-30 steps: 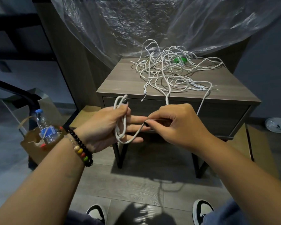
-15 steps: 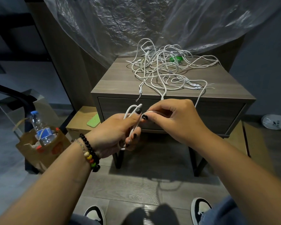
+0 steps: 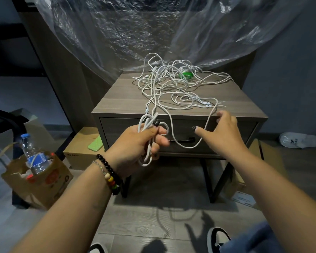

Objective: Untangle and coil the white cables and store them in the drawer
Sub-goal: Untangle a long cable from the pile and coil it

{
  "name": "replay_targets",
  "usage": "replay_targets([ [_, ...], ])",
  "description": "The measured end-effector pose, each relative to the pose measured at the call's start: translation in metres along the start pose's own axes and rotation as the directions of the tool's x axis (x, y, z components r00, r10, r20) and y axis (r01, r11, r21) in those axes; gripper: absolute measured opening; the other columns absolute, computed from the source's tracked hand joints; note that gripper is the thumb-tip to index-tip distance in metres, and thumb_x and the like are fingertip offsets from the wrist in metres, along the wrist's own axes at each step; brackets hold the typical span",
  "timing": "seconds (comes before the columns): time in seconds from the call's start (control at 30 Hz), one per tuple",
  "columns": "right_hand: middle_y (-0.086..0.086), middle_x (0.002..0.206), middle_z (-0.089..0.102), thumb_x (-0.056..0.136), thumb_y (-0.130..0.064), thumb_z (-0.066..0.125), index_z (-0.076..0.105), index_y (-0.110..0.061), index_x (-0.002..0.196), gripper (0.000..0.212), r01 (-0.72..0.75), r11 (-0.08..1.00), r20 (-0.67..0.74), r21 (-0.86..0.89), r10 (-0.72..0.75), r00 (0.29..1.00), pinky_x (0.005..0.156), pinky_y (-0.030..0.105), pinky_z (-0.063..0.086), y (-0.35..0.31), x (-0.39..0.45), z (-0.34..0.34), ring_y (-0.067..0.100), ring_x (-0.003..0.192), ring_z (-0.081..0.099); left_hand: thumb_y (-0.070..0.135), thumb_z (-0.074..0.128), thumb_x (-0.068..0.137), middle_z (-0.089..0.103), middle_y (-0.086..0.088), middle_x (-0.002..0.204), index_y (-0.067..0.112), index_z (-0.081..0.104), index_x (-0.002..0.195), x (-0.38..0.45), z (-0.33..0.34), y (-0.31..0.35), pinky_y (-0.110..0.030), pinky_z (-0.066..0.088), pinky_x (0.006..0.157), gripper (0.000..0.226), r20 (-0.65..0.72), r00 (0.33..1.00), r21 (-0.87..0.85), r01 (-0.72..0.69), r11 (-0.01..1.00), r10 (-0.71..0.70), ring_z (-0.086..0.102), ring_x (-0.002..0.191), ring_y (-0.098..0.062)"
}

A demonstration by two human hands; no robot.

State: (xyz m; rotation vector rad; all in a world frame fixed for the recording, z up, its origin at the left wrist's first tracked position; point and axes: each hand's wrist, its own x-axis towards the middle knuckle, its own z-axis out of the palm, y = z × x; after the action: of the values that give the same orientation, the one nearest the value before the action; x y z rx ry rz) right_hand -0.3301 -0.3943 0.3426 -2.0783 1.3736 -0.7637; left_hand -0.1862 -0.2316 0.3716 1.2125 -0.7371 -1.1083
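A tangle of white cables [image 3: 173,88] lies on top of the wooden nightstand [image 3: 120,99], around a green object [image 3: 186,75]. My left hand [image 3: 139,143] grips several loops of a white cable coil [image 3: 147,125] in front of the shut drawer [image 3: 233,132]. From the coil, a slack strand [image 3: 185,146] sags across the drawer front and rises over the table edge to the pile. My right hand [image 3: 220,132] is spread near that strand at the nightstand's front right edge, fingers relaxed and holding nothing. The drawer's dark handle [image 3: 182,140] shows between my hands.
A paper bag [image 3: 35,181] with a water bottle [image 3: 32,154] stands on the floor at left. A cardboard box [image 3: 80,148] with a green phone [image 3: 96,144] sits beside the nightstand. Clear plastic sheeting [image 3: 144,33] hangs behind. More cardboard [image 3: 268,161] lies at right.
My right hand has let go of the cable and moved right, toward the nightstand's front edge. My left hand keeps the coil, and a longer slack loop now hangs between the coil and the pile.
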Motion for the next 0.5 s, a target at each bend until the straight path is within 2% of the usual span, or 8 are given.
replay_targets([
  [0.1, 0.012, 0.147, 0.030, 0.069, -0.048, 0.080, 0.017, -0.013, 0.148, 0.107, -0.050, 0.999, 0.051, 0.007, 0.049, 0.997, 0.104, 0.041, 0.040, 0.005, -0.003, 0.007, 0.029, 0.130, 0.043, 0.018, 0.038, 0.101, 0.038, 0.005, 0.045, 0.007, 0.056, 0.094, 0.006, 0.005, -0.001, -0.016, 0.029, 0.037, 0.023, -0.033, 0.999, -0.031, -0.037, 0.999, 0.036, 0.029, 0.034, -0.004],
  [0.2, 0.012, 0.144, 0.039, 0.065, -0.044, 0.084, 0.012, -0.015, 0.148, 0.113, -0.033, 0.991, 0.062, 0.129, 0.025, 0.998, 0.103, 0.040, 0.042, 0.000, -0.011, 0.026, 0.028, 0.127, 0.046, 0.019, 0.038, 0.101, 0.031, 0.005, 0.042, 0.008, 0.056, 0.095, 0.011, 0.006, 0.001, -0.015, 0.029, 0.035, 0.022, -0.049, 0.998, -0.103, -0.054, 0.993, 0.049, 0.027, 0.033, -0.004],
  [0.3, 0.005, 0.118, 0.059, 0.068, -0.032, 0.084, 0.020, -0.012, 0.143, 0.101, 0.000, 0.974, 0.057, 0.229, -0.013, 0.998, 0.090, 0.033, 0.049, -0.012, -0.017, 0.045, 0.021, 0.107, 0.058, 0.020, 0.037, 0.102, 0.031, 0.005, 0.042, 0.007, 0.056, 0.100, 0.014, 0.005, 0.003, -0.015, 0.029, 0.035, 0.023, -0.056, 0.997, -0.132, -0.057, 0.990, 0.050, 0.027, 0.033, -0.004],
  [0.4, 0.000, 0.085, 0.068, 0.079, -0.014, 0.072, 0.036, -0.017, 0.130, 0.062, 0.102, 0.948, 0.025, 0.302, -0.115, 0.993, 0.076, 0.038, 0.057, -0.025, -0.014, 0.053, 0.016, 0.075, 0.066, 0.020, 0.037, 0.102, 0.030, 0.006, 0.041, 0.007, 0.055, 0.099, 0.016, 0.005, 0.006, -0.014, 0.028, 0.035, 0.023, -0.047, 0.997, -0.153, -0.070, 0.986, 0.064, 0.026, 0.032, -0.004],
  [0.5, 0.002, 0.077, 0.066, 0.088, -0.005, 0.057, 0.048, -0.019, 0.128, 0.044, 0.202, 0.900, -0.047, 0.387, -0.200, 0.979, 0.056, 0.028, 0.053, -0.040, 0.002, 0.044, 0.015, 0.054, 0.067, 0.020, 0.037, 0.102, 0.028, 0.004, 0.043, 0.006, 0.055, 0.098, 0.016, 0.001, 0.010, -0.015, 0.025, 0.035, 0.023, -0.038, 0.997, -0.168, -0.075, 0.983, 0.070, 0.025, 0.033, -0.005],
])
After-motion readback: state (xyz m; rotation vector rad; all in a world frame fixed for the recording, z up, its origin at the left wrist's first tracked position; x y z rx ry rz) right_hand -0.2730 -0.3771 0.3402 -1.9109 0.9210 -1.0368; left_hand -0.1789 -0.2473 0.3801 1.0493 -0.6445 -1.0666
